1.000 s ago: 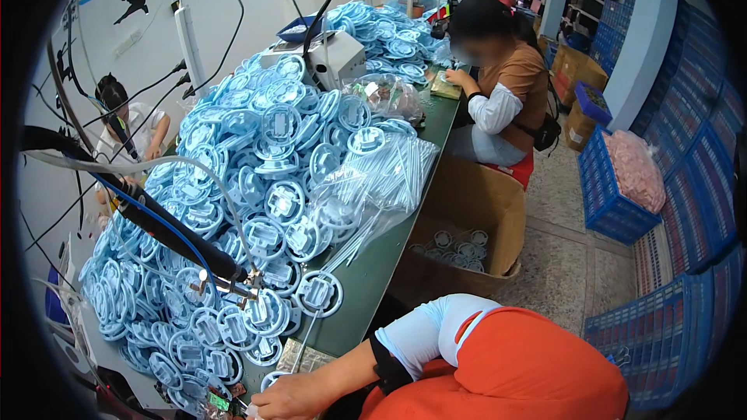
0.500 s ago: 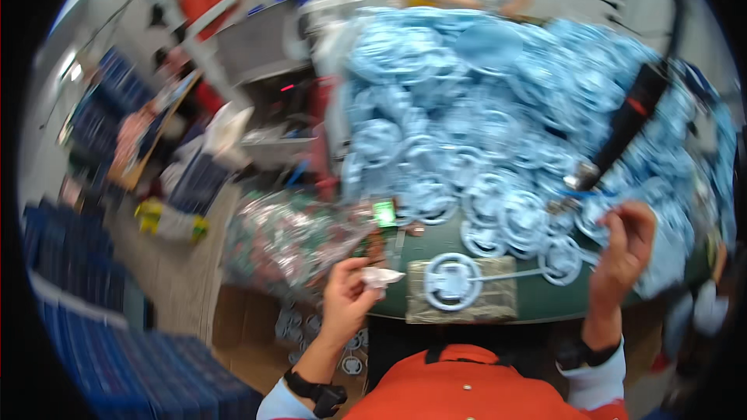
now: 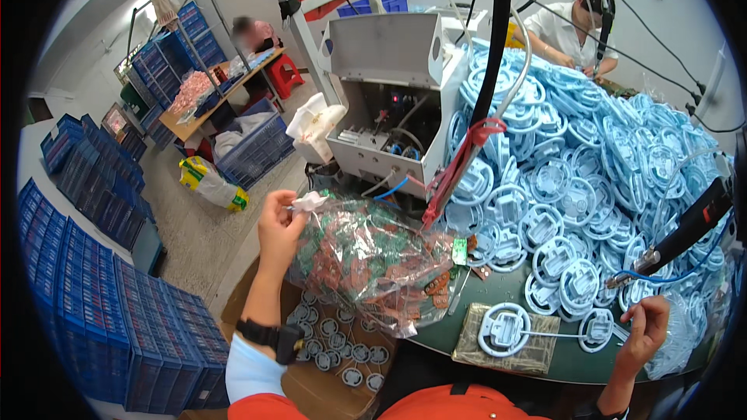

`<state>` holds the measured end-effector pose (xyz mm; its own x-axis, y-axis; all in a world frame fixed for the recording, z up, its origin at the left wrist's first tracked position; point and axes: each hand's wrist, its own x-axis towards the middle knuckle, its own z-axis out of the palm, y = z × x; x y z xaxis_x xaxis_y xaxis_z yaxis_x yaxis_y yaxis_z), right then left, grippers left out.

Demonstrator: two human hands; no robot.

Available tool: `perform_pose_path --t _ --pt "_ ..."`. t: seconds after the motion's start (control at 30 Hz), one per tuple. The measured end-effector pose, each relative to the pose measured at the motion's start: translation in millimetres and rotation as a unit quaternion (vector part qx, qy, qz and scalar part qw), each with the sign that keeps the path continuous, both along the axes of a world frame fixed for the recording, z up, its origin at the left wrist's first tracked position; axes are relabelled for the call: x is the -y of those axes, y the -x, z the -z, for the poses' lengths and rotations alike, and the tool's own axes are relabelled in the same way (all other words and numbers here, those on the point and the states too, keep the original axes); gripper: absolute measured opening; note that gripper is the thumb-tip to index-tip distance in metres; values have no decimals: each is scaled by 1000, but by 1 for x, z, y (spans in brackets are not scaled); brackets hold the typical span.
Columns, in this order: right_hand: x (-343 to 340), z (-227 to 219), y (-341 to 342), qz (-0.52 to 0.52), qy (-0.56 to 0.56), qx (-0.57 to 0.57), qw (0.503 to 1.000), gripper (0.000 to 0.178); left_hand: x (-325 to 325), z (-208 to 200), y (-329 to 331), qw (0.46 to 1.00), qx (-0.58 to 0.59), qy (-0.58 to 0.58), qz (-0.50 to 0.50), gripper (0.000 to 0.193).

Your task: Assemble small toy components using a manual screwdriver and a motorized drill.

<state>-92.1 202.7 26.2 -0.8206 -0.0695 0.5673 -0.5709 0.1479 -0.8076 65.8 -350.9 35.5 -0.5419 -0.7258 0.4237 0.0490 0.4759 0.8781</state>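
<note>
Since the earlier frame the view has swung leftward, and the left hand (image 3: pixel 282 222) has risen to about 9 o'clock of the picture's middle, pinching the twisted white neck (image 3: pixel 310 201) of a clear crinkled plastic bag (image 3: pixel 372 260). That bag bulges with small flat green and brown boards and sags over the near edge of the dark green surface (image 3: pixel 510 289), at 6 o'clock from the grey metal machine (image 3: pixel 389 101).

At 4 o'clock the right hand (image 3: pixel 646 327) is curled, fingers bent inward at the edge of the blue pile; whether it grips anything I cannot tell. Just left of it a pale blue plastic ring (image 3: pixel 503 330), round with a thin stem, lies on a drab woven mat (image 3: pixel 506 341).

Between 1 and 3 o'clock a heap of the same glossy blue rings (image 3: pixel 591 171) crowds the surface. A black hose (image 3: pixel 496 39) with red ties hangs down in front of the machine, and a black-handled tool (image 3: pixel 685 233) juts in from 3 o'clock above the right hand. Under the bag, a cardboard box (image 3: pixel 334 358) holds more rings. Stacked blue crates (image 3: pixel 101 295) fill 8 o'clock.
</note>
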Motion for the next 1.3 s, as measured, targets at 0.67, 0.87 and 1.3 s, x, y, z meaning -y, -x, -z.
perform_pose_path --t 0.67,0.87,1.3 --pt "16 -9 -5 43 -164 20 985 15 13 29 91 927 124 349 64 18" --pt "62 48 -6 -140 -412 10 900 28 -142 20 37 856 42 384 344 30" --pt "13 -9 19 87 -164 -48 981 9 -261 94 61 830 201 274 442 77"
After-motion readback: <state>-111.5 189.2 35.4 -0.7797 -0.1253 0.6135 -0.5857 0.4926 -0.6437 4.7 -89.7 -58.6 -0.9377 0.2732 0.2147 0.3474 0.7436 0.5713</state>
